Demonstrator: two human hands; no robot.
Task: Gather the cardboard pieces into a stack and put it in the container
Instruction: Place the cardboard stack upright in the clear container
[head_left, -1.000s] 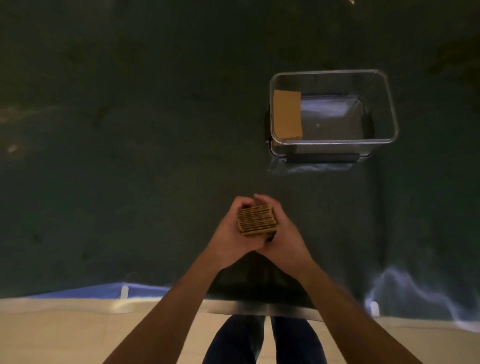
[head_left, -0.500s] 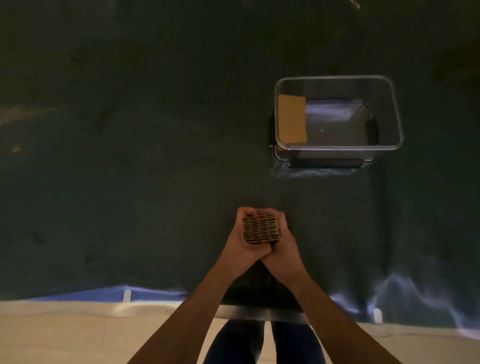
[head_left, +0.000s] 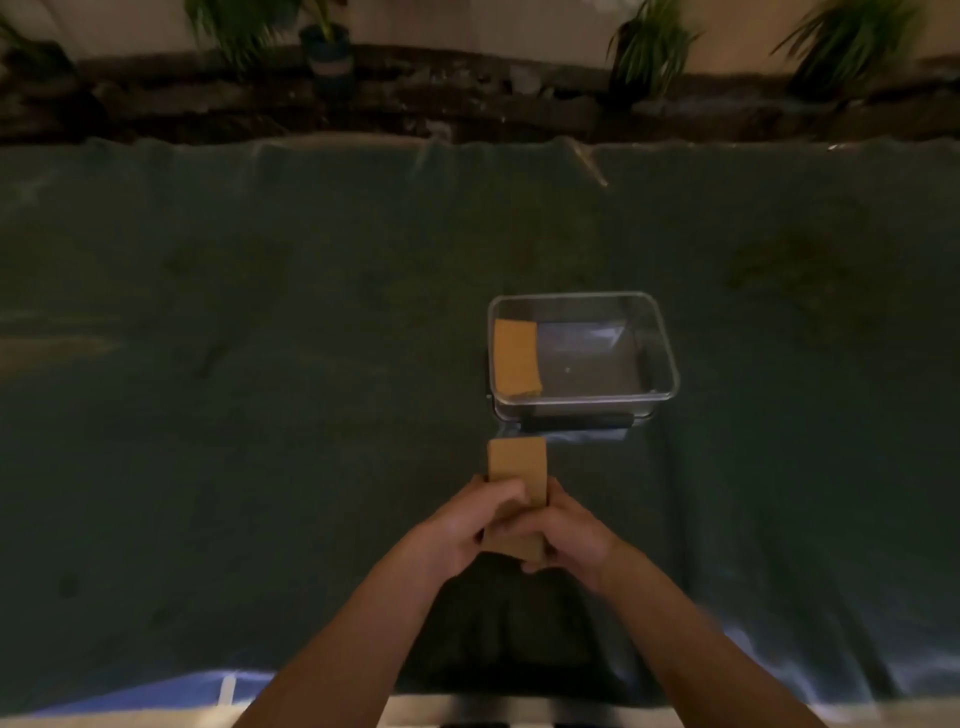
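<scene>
A stack of brown cardboard pieces (head_left: 517, 462) lies flat between both hands, its far end pointing at the container. My left hand (head_left: 464, 526) grips its left side and my right hand (head_left: 567, 535) grips its right side near the close end. A clear plastic container (head_left: 666, 353) stands on the table just beyond the stack, a little to the right. Inside it, along the left wall, lies another cardboard stack (head_left: 515, 356).
A dark green cloth (head_left: 260, 364) covers the table. Beyond its far edge runs a dark ledge with several potted plants (head_left: 649, 47). The table's near edge (head_left: 415, 701) is just below my forearms.
The stack was held with its corrugated edge facing me; now it is tipped flat with its broad face up. The view has risen, showing the table's far edge and plants.
</scene>
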